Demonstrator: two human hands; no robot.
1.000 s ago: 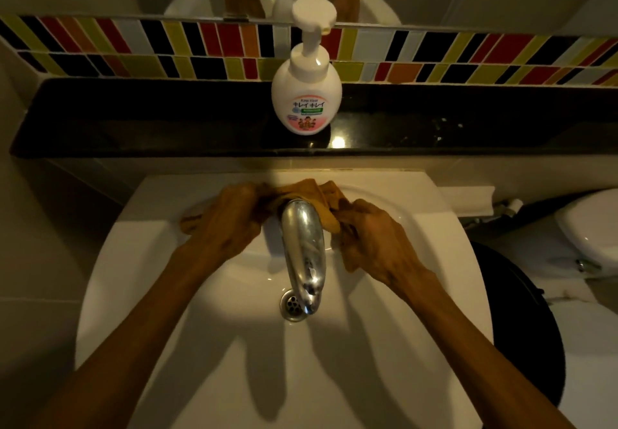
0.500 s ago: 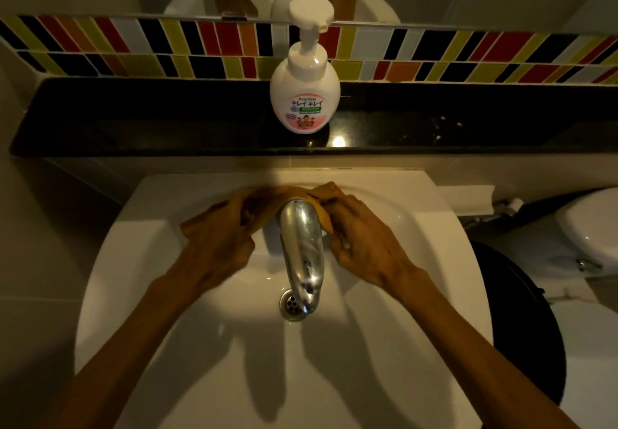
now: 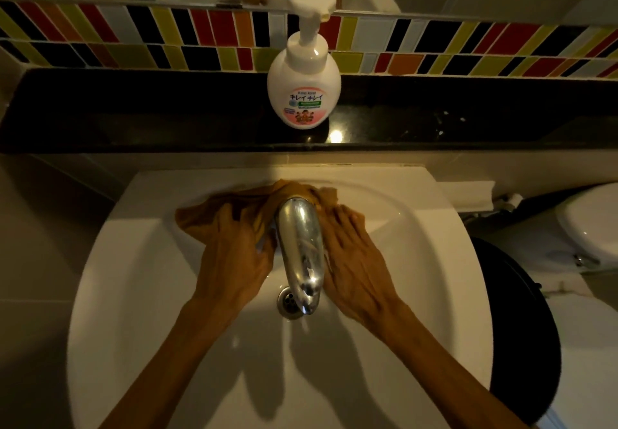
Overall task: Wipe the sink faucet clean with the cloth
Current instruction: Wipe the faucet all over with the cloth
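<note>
A shiny chrome faucet [image 3: 301, 248] reaches out over the white sink [image 3: 140, 261], its spout ending above the drain [image 3: 289, 303]. An orange-brown cloth [image 3: 200, 211] is looped behind the faucet's base, with one end spread to the left on the sink rim. My left hand [image 3: 234, 254] grips the cloth on the faucet's left side. My right hand [image 3: 354, 261] presses the cloth's other end against the faucet's right side. Most of that end is hidden under the hand.
A white pump soap bottle [image 3: 303, 94] stands on the black ledge [image 3: 133, 110] right behind the faucet. Coloured tiles and a mirror rise above it. A white toilet [image 3: 585, 238] and a black bin [image 3: 521, 328] sit to the right of the sink.
Both hands have slid toward me along the faucet's sides, pulling the cloth ends forward. The cloth's left end now lies more spread out on the rim.
</note>
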